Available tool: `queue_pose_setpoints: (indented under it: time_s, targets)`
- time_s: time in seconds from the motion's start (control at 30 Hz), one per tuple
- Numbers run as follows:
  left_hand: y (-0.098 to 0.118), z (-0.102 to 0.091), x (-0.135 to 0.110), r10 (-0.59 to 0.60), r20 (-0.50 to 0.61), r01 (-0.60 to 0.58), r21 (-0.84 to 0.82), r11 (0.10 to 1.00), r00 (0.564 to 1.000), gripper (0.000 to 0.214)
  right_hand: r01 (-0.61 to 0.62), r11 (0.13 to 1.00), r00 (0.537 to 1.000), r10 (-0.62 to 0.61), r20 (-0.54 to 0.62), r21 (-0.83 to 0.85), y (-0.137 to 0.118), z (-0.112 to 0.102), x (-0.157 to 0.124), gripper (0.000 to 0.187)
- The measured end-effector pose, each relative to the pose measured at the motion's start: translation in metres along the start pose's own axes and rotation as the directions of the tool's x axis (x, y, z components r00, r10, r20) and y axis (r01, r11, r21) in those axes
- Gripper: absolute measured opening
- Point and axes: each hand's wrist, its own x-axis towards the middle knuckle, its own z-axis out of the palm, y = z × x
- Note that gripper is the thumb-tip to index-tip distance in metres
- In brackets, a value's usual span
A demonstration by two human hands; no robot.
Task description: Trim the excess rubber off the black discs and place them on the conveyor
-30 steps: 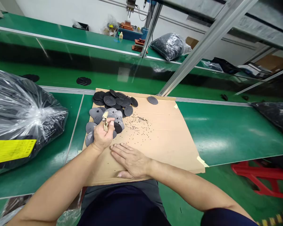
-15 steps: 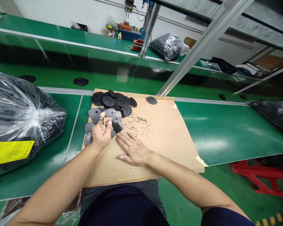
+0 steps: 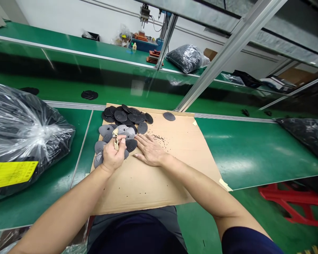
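Observation:
A brown cardboard sheet (image 3: 175, 165) lies on the green bench in front of me. At its far left corner sits a heap of dark grey oval rubber pieces (image 3: 124, 118). My left hand (image 3: 113, 155) is closed in a fist round a small tan-handled tool (image 3: 116, 138), right beside the near edge of the heap. My right hand (image 3: 149, 150) lies flat on the cardboard with fingers spread, fingertips at the nearest pieces. One single piece (image 3: 169, 116) lies apart near the far edge. Small dark crumbs (image 3: 159, 137) are scattered by my right hand.
A big clear plastic bag of black parts with a yellow label (image 3: 21, 137) fills the bench at left. A slanted metal post (image 3: 209, 67) rises behind the cardboard. Another black bag (image 3: 307, 135) lies at far right, a red stool (image 3: 294, 203) below it.
My right hand has slid forward across the cardboard from near my body up to the heap of pieces. My left hand stayed by the heap, still gripping the tool.

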Motion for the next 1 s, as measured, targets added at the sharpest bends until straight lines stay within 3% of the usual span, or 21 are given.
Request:
queue_pose_setpoints:
  time_s: [0.13, 0.27, 0.47, 0.57, 0.67, 0.87, 1.0]
  targets:
    - [0.001, -0.001, 0.0, 0.006, 0.008, -0.006, -0.008, 1.0, 1.0, 0.024, -0.043, 0.999, 0.999, 0.043, 0.009, -0.008, -0.004, 0.005, 0.001, 0.072]
    - [0.001, -0.001, 0.0, -0.009, -0.005, 0.009, -0.029, 1.0, 1.0, 0.024, -0.156, 0.988, 0.987, 0.156, 0.031, -0.005, 0.003, 0.008, -0.018, 0.07]
    - [0.004, -0.001, 0.001, 0.029, 0.009, -0.029, 0.001, 1.0, 1.0, 0.022, -0.235, 0.972, 0.969, 0.236, -0.068, 0.027, 0.037, 0.0, -0.029, 0.074]
    - [0.005, -0.002, 0.0, 0.039, 0.005, -0.039, -0.004, 0.999, 0.999, 0.022, -0.28, 0.953, 0.959, 0.282, 0.0, 0.114, 0.059, -0.001, -0.016, 0.075]
    - [0.004, -0.002, 0.0, 0.029, 0.001, -0.029, -0.01, 1.0, 1.0, 0.022, -0.212, 0.961, 0.977, 0.205, 0.055, 0.176, 0.066, 0.001, -0.012, 0.074]
    - [0.002, -0.001, 0.001, 0.029, -0.01, -0.029, -0.032, 0.999, 1.0, 0.02, 0.083, 0.966, 0.995, -0.092, 0.027, 0.246, 0.049, 0.002, -0.035, 0.073]
    - [0.003, 0.0, 0.0, 0.018, 0.002, -0.018, -0.024, 1.0, 1.0, 0.021, 0.041, 0.962, 0.996, -0.017, -0.09, 0.269, 0.059, 0.003, -0.03, 0.069]
